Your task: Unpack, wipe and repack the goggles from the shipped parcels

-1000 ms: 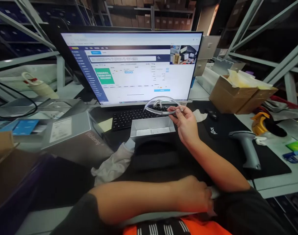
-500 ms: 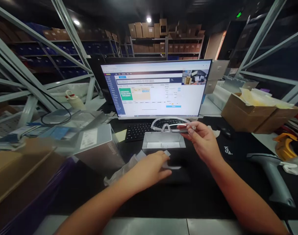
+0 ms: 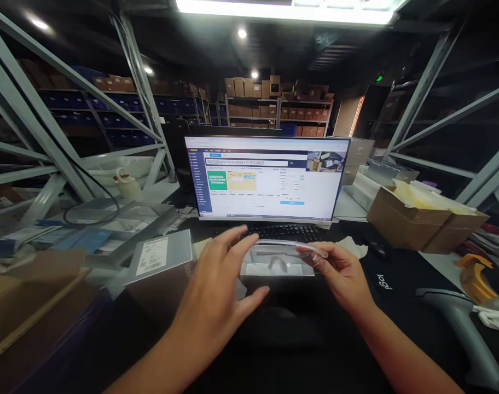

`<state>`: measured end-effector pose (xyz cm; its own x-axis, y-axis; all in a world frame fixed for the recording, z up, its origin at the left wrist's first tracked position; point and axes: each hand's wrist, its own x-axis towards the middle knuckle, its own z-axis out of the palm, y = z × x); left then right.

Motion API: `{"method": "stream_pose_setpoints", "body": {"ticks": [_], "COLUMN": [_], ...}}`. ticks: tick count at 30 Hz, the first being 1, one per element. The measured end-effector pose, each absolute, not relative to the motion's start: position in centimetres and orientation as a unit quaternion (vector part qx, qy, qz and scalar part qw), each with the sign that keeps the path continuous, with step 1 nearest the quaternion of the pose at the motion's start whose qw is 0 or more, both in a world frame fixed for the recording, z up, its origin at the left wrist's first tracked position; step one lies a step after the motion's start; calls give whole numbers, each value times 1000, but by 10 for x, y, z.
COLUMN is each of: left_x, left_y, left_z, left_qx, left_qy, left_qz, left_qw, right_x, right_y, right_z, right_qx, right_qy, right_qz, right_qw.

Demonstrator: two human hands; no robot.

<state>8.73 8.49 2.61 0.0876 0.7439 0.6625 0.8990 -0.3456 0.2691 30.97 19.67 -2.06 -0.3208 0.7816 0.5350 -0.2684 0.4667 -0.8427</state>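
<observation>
My right hand [image 3: 346, 273] pinches the right end of a clear, curved plastic piece [image 3: 290, 244] between thumb and fingers. The piece spans above an open silver-grey box [image 3: 282, 280] with a pale inside, and a small arched part shows below its middle. Its exact kind I cannot make out. My left hand [image 3: 216, 279] is open, fingers spread, at the left side of the box, and nothing shows in it. Behind that hand stands a closed grey carton [image 3: 171, 249] with a white label, partly hidden.
A monitor [image 3: 253, 191] stands behind a black keyboard [image 3: 299, 232]. At right are a mouse [image 3: 375, 249], a grey handheld scanner [image 3: 458, 317], a yellow tape dispenser [image 3: 477, 279] and a cardboard box [image 3: 409, 219] of yellowish packing. Another cardboard box [image 3: 32, 301] is at front left.
My left hand has risen from in front of the box and opened at its left. The clear piece has tipped lower over the box in my right hand. The view has tilted upward.
</observation>
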Motion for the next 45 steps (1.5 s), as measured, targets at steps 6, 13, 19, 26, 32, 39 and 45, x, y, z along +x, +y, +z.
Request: {"method": "stream_pose_setpoints", "body": {"ticks": [6, 13, 19, 26, 32, 39, 45], "left_x": [94, 87, 80, 90, 93, 87, 95], "left_y": [111, 116, 132, 133, 129, 126, 119], "left_z": [24, 17, 12, 4, 9, 11, 9], "left_qx": [-738, -702, -539, -467, -416, -409, -440], "left_qy": [-578, -594, -564, -521, -501, -481, -508], "left_qz": [-337, -336, -510, -582, -641, -666, -633], "left_qw": [-85, -201, -362, -414, -406, -397, -384], "right_x": [306, 335, 345, 297, 309, 403, 449], "right_y": [186, 193, 193, 178, 197, 307, 363], "right_z": [-16, 6, 7, -27, -20, -31, -100], "right_qx": [-196, -250, -336, -151, -282, -634, -719], "right_qy": [-697, -817, -770, -910, -919, -703, -652], "right_qz": [479, 375, 18, -102, 99, 136, 122], "right_qw": [496, 360, 542, 372, 256, 292, 207]}}
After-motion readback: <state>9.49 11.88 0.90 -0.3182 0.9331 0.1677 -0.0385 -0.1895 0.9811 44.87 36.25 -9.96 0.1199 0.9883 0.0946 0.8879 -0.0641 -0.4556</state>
